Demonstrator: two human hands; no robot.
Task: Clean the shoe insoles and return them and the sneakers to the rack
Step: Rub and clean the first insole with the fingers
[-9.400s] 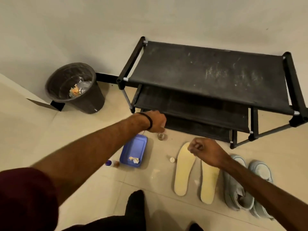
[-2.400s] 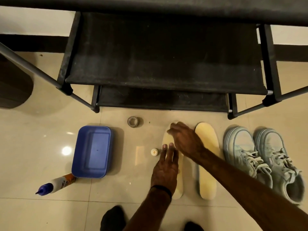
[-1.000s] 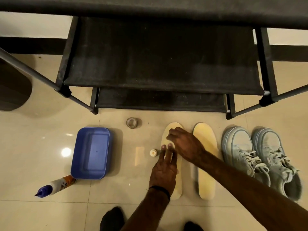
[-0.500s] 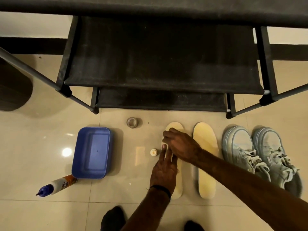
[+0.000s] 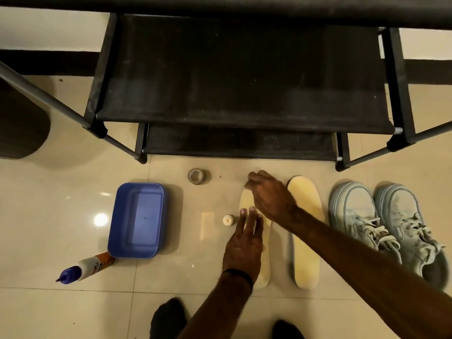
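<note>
- Flat on floor: left insole (image 5: 265, 253), pinned by left hand (image 5: 242, 245), fingers straight, so it won't slide.
- Right hand (image 5: 271, 196) over its toe end, likely rubbing; grip can't tell.
- 2nd insole (image 5: 305, 231), sneakers (image 5: 381, 223) beside, rack (image 5: 239, 77) behind; not returned yet.

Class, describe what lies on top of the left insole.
Both hands: the left hand lies flat along the left insole, and the right hand covers its toe end, hiding whatever it holds.

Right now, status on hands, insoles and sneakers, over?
Left hand flat, pressing the near pale yellow foam insole. Right hand over its toe, grip unclear. Second yellow insole and light blue lace-up sneakers on floor. Black fabric rack unobstructed.
</note>
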